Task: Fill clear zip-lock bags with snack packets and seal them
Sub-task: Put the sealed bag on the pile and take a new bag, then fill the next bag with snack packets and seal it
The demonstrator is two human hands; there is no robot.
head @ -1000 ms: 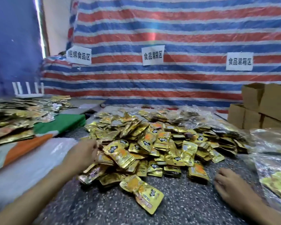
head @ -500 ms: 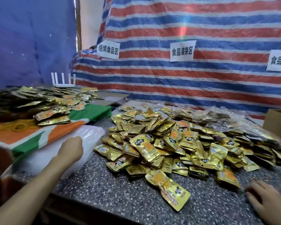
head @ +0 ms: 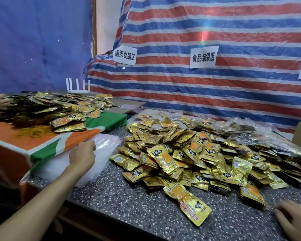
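Light is diffuse and moderately bright. Shadows under the gold packets (head: 163,157) on the counter (head: 129,206) are soft and shallow, and the foil throws small glints. A faint vertical rainbow flare crosses the striped tarpaulin (head: 204,35). A pale strip (head: 104,23) beside the blue sheet (head: 38,40) reads brightest. Wide-angle bowing bends the frame edges. The right hand (head: 292,221), at the lower right corner, is smeared by motion blur; the centre is sharp.
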